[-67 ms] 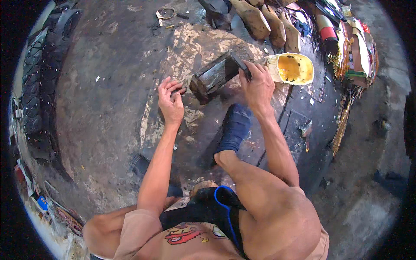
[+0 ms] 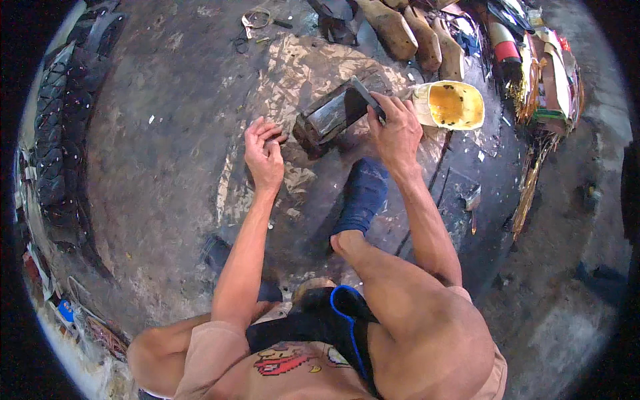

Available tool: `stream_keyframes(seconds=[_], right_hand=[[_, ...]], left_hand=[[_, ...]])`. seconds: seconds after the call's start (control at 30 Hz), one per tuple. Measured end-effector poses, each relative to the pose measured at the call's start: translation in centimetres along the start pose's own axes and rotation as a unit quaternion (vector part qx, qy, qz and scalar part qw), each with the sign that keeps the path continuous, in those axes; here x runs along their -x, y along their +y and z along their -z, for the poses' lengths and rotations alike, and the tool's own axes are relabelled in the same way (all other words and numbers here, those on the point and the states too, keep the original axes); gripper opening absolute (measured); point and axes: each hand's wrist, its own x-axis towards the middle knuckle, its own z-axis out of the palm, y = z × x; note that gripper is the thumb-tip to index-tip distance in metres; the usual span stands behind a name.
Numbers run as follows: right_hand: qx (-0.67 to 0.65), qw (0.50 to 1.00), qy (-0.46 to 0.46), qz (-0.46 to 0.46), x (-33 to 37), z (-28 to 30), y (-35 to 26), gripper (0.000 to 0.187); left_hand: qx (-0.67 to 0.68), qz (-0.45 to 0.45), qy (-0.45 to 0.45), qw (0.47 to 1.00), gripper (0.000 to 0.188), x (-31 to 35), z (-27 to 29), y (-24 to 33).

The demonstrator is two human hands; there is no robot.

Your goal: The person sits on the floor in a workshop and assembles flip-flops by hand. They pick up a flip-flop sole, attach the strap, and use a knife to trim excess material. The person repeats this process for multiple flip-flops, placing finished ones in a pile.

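Observation:
My right hand (image 2: 396,132) is closed on a dark flat strip (image 2: 368,97), which stands on edge at the right end of a dark oblong block (image 2: 328,119). The block lies slantwise on the floor and has a smooth, shiny upper face. To its left, apart from it, my left hand (image 2: 265,155) is half curled, palm partly up. A small dark thing shows between its thumb and fingers, too small to name. My foot in a dark blue sock (image 2: 363,193) rests just below the block.
A cut-open pale container (image 2: 423,107) with yellow-orange stuff inside stands right of my right hand. Wooden shoe lasts (image 2: 398,35) lie at the far side. A brush (image 2: 471,199) lies on the right. Black treaded rubber strips (image 2: 57,133) line the left edge.

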Motion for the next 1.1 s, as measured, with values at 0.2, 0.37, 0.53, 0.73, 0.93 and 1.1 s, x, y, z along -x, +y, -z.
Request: stream_keyframes(seconds=[0.2, 0.37, 0.53, 0.73, 0.93, 1.1], right_hand=[[-0.064, 0.992, -0.096, 0.059, 6.5, -0.7, -4.7, 0.052], [-0.063, 0.997, -0.05, -0.005, 5.1, -0.3, -4.4, 0.05], [-0.16, 0.983, -0.07, -0.055, 3.2, 0.0, -2.9, 0.038], [0.0, 0.987, -0.07, -0.145, -7.1, 2.0, 2.9, 0.039], [0.102, 0.976, -0.18, -0.065, -8.2, 1.7, 0.9, 0.037], [0.099, 0.985, -0.121, -0.068, -9.1, 2.0, 2.8, 0.038]], left_hand=[[-0.025, -0.017, 0.0, 1.0, 0.055, -0.3, 0.3, -0.3], [-0.032, -0.009, -0.015, 0.999, 0.055, -0.7, 0.2, -0.4], [0.001, -0.004, 0.003, 1.0, 0.051, -0.8, -0.7, -0.1], [-0.045, -0.026, -0.002, 0.999, 0.047, -0.8, -0.3, 0.0], [-0.041, -0.02, 0.004, 0.999, 0.045, -0.9, -0.3, -0.1], [-0.051, -0.004, -0.009, 0.999, 0.047, -0.8, 0.0, -0.2]])
